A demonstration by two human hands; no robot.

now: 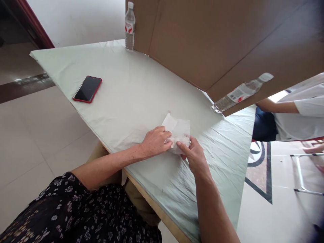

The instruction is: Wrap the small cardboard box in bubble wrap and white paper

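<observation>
Between my hands is a thin, white, slightly see-through sheet (181, 127), like a tissue, low over the covered table. My left hand (156, 141) has its fingers curled and closed on the sheet's left side. From the right, my right hand (194, 154) pinches the lower right part, thumb on top and fingers beneath. Crumpled or folded material shows between the two thumbs; whether it is part of the same sheet I cannot tell.
A pale green cloth covers the table (126, 91). A red-cased phone (87, 89) lies at the left. Behind stands a tall cardboard panel (192, 40), with one water bottle (130, 27) at its left edge and another bottle (240, 93) at the right. Beyond sits a person (298, 116).
</observation>
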